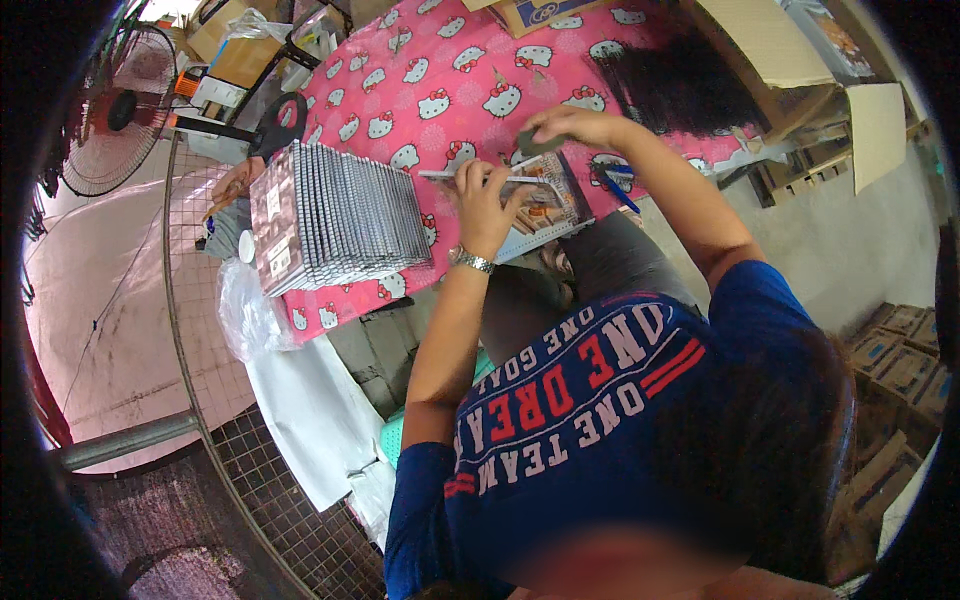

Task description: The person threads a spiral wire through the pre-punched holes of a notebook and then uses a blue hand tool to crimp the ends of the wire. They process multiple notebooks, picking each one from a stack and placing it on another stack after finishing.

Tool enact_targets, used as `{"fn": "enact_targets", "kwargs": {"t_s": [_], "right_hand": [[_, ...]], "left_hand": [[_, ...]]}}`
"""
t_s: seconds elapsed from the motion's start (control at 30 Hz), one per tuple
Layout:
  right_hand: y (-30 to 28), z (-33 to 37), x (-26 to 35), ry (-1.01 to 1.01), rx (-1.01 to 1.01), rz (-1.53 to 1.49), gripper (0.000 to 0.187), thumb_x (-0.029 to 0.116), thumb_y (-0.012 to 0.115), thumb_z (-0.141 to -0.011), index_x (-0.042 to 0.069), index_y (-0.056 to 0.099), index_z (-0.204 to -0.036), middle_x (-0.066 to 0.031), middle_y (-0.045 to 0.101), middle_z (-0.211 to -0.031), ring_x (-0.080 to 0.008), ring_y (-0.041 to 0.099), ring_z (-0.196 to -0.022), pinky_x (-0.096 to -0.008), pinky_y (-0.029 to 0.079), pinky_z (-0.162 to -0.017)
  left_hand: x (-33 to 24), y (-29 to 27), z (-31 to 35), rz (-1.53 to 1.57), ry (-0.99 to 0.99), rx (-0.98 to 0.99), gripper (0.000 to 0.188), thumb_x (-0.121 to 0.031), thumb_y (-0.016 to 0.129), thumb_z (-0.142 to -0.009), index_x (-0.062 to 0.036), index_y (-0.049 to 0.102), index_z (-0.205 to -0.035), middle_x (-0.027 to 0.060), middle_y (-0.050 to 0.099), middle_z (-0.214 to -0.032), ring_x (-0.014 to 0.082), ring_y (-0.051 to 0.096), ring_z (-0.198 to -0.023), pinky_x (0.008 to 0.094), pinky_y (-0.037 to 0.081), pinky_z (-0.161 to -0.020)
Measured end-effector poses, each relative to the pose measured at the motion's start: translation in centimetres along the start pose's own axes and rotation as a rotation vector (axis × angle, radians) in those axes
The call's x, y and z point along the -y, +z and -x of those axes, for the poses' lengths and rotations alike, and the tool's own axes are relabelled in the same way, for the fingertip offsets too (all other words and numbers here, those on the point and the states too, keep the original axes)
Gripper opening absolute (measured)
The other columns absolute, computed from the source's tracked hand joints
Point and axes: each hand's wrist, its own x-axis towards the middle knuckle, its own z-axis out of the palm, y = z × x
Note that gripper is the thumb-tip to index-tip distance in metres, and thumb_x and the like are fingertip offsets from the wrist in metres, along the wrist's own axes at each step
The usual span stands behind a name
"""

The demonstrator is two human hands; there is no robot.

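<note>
My left hand (484,208), with a metal-band watch at the wrist, curls its fingers over a thin white-edged booklet (437,175). Beneath it, at the table's near edge, lies a sheet or booklet with a printed picture (567,186) and a pale, perforated-looking border. My right hand (578,126) is closed on a small dark green, rounded piece (540,144) just above the booklet; its exact kind is unclear. Left of my left hand stands a tall stack of spiral-bound books (345,215). Blue-handled pliers (616,186) lie to the right of the booklet.
A pink patterned cloth (436,104) covers the table. Many thin black strands (680,85) lie at the far right, near an open cardboard box (770,45). A fan (120,110) stands far left. Clear plastic (255,315) hangs by the near-left corner; cartons (905,345) are at right.
</note>
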Motion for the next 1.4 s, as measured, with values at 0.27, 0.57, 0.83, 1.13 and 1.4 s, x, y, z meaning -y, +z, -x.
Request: {"fn": "enact_targets", "kwargs": {"t_s": [0.27, 0.57, 0.83, 1.13, 1.4], "right_hand": [[3.1, 7.0, 0.7, -0.215, 0.25, -0.512, 0.059, 0.04, 0.068, -0.076, -0.001, 0.059, -0.117, -0.0112, 0.056, -0.116, -0.0226, 0.053, -0.111, -0.0347, 0.041, -0.097], [2.6, 7.2, 2.2, -0.103, 0.24, -0.016, 0.051, 0.04, 0.068, -0.076, 0.001, 0.061, -0.107, -0.008, 0.055, -0.107, -0.0188, 0.051, -0.104, -0.0305, 0.038, -0.093], [3.2, 7.6, 1.2, -0.029, 0.279, -0.405, 0.053, 0.039, 0.066, -0.08, 0.007, 0.055, -0.121, -0.005, 0.057, -0.11, -0.0165, 0.053, -0.105, -0.0309, 0.042, -0.09], [3.4, 7.0, 1.5, -0.23, 0.333, -0.453, 0.051, 0.037, 0.069, -0.078, 0.001, 0.062, -0.113, -0.011, 0.057, -0.117, -0.0228, 0.054, -0.109, -0.0349, 0.041, -0.096], [3.1, 6.3, 2.9, 0.005, 0.218, 0.112, 0.05, 0.035, 0.069, -0.078, 0.002, 0.06, -0.113, -0.009, 0.055, -0.12, -0.0185, 0.052, -0.111, -0.0304, 0.04, -0.095]], "left_hand": [[-2.5, -0.3, 0.0, 0.102, 0.076, 0.014, 0.04, -0.037, 0.078, -0.07, -0.0079, 0.066, -0.095, 0.0084, 0.053, -0.102, 0.0317, 0.044, -0.11, 0.0496, 0.034, -0.095], [-2.6, -0.9, 0.2, 0.123, 0.106, 0.076, 0.04, -0.035, 0.078, -0.069, -0.0052, 0.064, -0.091, 0.009, 0.054, -0.098, 0.0306, 0.045, -0.104, 0.0439, 0.036, -0.092], [-1.8, -0.2, 0.6, 0.075, 0.115, -0.026, 0.039, -0.036, 0.078, -0.07, -0.0062, 0.064, -0.091, 0.0089, 0.054, -0.098, 0.031, 0.045, -0.103, 0.0439, 0.036, -0.092], [-2.0, -0.3, 0.3, 0.132, 0.116, 0.026, 0.041, -0.038, 0.077, -0.069, -0.0077, 0.063, -0.092, 0.0082, 0.054, -0.097, 0.0306, 0.045, -0.104, 0.0449, 0.035, -0.092], [-1.1, -0.4, -0.8, 0.14, 0.153, 0.064, 0.045, -0.037, 0.08, -0.066, -0.0082, 0.059, -0.094, 0.008, 0.055, -0.096, 0.0304, 0.048, -0.1, 0.0439, 0.037, -0.088]]}}
